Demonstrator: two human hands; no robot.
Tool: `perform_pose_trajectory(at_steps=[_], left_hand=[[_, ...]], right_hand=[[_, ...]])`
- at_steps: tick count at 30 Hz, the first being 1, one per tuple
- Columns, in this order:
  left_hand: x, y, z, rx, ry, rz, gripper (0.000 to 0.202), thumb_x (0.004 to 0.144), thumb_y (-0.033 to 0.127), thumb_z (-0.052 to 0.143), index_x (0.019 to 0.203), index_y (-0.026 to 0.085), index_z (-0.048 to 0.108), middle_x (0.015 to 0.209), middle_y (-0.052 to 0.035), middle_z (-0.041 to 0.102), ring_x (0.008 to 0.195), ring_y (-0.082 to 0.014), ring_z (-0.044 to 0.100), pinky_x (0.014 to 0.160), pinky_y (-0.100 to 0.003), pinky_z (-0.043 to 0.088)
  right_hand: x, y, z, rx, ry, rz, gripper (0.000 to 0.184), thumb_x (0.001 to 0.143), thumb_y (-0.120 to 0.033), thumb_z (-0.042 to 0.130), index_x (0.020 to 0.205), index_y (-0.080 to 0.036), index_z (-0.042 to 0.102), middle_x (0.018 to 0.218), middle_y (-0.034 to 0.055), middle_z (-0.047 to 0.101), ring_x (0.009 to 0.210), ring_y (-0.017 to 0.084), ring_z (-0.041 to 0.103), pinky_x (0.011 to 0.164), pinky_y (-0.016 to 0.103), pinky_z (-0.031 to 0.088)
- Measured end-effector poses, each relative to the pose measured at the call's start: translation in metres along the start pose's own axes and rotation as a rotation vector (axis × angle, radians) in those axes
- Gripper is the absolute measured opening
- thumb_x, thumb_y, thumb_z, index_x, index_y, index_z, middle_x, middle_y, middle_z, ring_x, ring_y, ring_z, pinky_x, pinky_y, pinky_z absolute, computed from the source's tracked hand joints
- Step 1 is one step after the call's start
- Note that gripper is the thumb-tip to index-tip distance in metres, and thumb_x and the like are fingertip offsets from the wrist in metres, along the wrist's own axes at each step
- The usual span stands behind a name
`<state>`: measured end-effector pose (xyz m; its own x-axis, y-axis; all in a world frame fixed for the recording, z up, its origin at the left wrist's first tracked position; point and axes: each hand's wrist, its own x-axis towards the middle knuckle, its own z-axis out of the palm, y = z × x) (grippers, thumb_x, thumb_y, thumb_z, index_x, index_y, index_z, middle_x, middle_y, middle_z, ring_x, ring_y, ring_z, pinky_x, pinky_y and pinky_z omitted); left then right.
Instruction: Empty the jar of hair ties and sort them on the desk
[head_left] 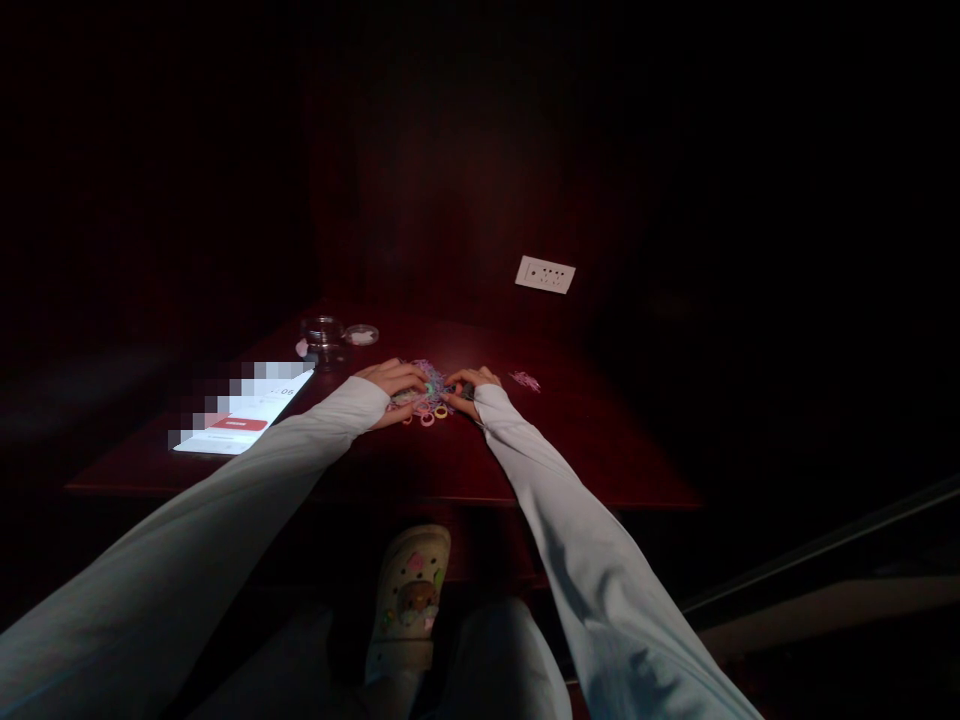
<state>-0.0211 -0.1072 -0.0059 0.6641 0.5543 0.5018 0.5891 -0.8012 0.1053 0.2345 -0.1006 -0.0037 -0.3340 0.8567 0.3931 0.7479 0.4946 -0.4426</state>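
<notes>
A heap of small pastel rubber bands point(426, 398) lies on the dark red table point(525, 460). My left hand point(396, 382) rests on the heap's left side, fingers curled over the bands. My right hand point(471, 385) is at the heap's right side with fingers bent and pinched into the bands. What each finger grips is too small to make out. Both arms wear pale long sleeves.
A small clear jar point(324, 340) and its lid point(361, 335) stand behind the left hand. A lit phone point(244, 412) lies at the left. A few loose bands point(525, 381) lie to the right. A white wall socket point(545, 274) is behind. A decorated clog point(409, 595) shows below the table.
</notes>
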Motion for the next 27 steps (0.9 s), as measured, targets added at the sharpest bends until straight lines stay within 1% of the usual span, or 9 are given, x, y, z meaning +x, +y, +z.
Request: perform_pose_trajectory(at_steps=[2,5,8,10,12,15,20,23,27], left_hand=[[-0.0001,0.0004,-0.0006,-0.003,-0.001,-0.001,0.027,0.094,0.032,0.055,0.117,0.024,0.067,0.133,-0.0051,0.069,0.111,-0.0248,0.060,0.092,-0.038,0.049],[0.0000,0.0005,-0.0008,-0.006,0.001,0.005,0.027,0.093,0.031,0.056,0.117,0.024,0.067,0.133,-0.0050,0.069,0.111,-0.0244,0.060,0.093,-0.038,0.049],[0.0000,-0.0003,-0.0001,-0.013,0.003,0.009,0.028,0.094,0.031,0.055,0.117,0.023,0.067,0.132,-0.0060,0.069,0.109,-0.0244,0.060,0.093,-0.038,0.050],[0.0002,-0.0010,0.0005,-0.012,-0.002,0.006,0.028,0.093,0.032,0.056,0.117,0.023,0.067,0.132,-0.0064,0.069,0.109,-0.0249,0.060,0.093,-0.039,0.050],[0.0004,-0.0013,0.0008,-0.009,-0.008,0.002,0.028,0.092,0.032,0.057,0.117,0.024,0.067,0.132,-0.0063,0.069,0.110,-0.0252,0.060,0.094,-0.039,0.050],[0.0010,-0.0006,0.0004,-0.007,-0.009,-0.002,0.028,0.093,0.033,0.056,0.117,0.024,0.068,0.132,-0.0058,0.069,0.110,-0.0249,0.060,0.094,-0.039,0.050],[0.0015,0.0011,-0.0003,-0.004,-0.005,0.005,0.029,0.096,0.036,0.054,0.116,0.024,0.069,0.131,-0.0067,0.070,0.109,-0.0243,0.061,0.093,-0.038,0.050],[0.0011,0.0004,0.0007,0.004,-0.001,0.005,0.029,0.095,0.035,0.055,0.117,0.024,0.069,0.132,-0.0061,0.069,0.108,-0.0241,0.061,0.093,-0.038,0.050],[0.0012,-0.0011,0.0018,0.004,0.001,0.022,0.028,0.097,0.035,0.053,0.116,0.023,0.069,0.130,-0.0066,0.070,0.107,-0.0239,0.061,0.093,-0.037,0.050]], right_hand=[[-0.0003,-0.0023,-0.0004,-0.010,0.004,-0.012,0.018,0.092,-0.043,0.072,0.102,-0.028,0.075,0.089,-0.0005,0.072,0.093,0.020,0.054,0.091,0.034,0.034],[-0.0006,-0.0042,-0.0005,-0.027,0.006,-0.008,0.015,0.096,-0.035,0.066,0.105,-0.028,0.075,0.092,-0.0003,0.072,0.095,0.020,0.054,0.092,0.034,0.035],[-0.0006,-0.0042,-0.0001,-0.046,0.003,-0.007,0.023,0.098,-0.028,0.059,0.114,-0.030,0.075,0.097,0.0011,0.072,0.097,0.021,0.054,0.092,0.035,0.035],[-0.0004,-0.0039,0.0001,-0.068,-0.020,-0.021,0.027,0.098,-0.028,0.057,0.118,-0.032,0.075,0.098,0.0021,0.072,0.099,0.022,0.053,0.093,0.035,0.035],[-0.0002,-0.0035,0.0000,-0.089,-0.050,-0.032,0.027,0.097,-0.029,0.060,0.119,-0.033,0.076,0.097,0.0026,0.071,0.100,0.023,0.053,0.093,0.036,0.034],[0.0003,-0.0024,-0.0001,-0.094,-0.070,-0.035,0.024,0.096,-0.033,0.065,0.117,-0.032,0.077,0.095,0.0028,0.071,0.100,0.023,0.051,0.093,0.036,0.033],[0.0018,-0.0002,0.0002,-0.064,-0.057,-0.014,0.019,0.091,-0.034,0.072,0.109,-0.031,0.078,0.091,0.0010,0.069,0.096,0.022,0.050,0.092,0.035,0.033],[0.0019,-0.0005,-0.0005,-0.050,-0.049,-0.020,0.015,0.091,-0.037,0.074,0.103,-0.029,0.078,0.088,0.0008,0.066,0.094,0.021,0.049,0.090,0.034,0.032],[0.0016,-0.0022,-0.0017,-0.035,-0.034,-0.023,0.019,0.091,-0.045,0.074,0.095,-0.028,0.079,0.084,0.0014,0.065,0.092,0.021,0.049,0.088,0.034,0.033]])
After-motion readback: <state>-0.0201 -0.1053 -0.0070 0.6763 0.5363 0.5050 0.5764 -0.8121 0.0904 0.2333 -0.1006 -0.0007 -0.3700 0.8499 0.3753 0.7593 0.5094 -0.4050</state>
